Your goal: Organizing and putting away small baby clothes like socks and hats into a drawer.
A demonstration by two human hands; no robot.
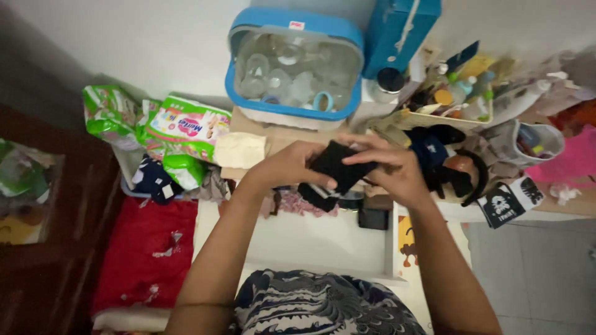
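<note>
Both my hands hold a small black piece of cloth (335,166) in front of me, above a cluttered white surface. My left hand (287,165) grips its left edge with the thumb on top. My right hand (390,169) pinches its right side, fingers curled over it. A darker part of the cloth hangs down below my hands. My forearms reach up from the bottom of the view, over patterned dark fabric (323,305) on my lap.
A blue-rimmed clear container (292,65) with bottles stands at the back, beside a blue box (400,31). Green and white packs (180,130) lie left, a tray of small bottles (453,99) right. A red cloth (149,254) lies lower left.
</note>
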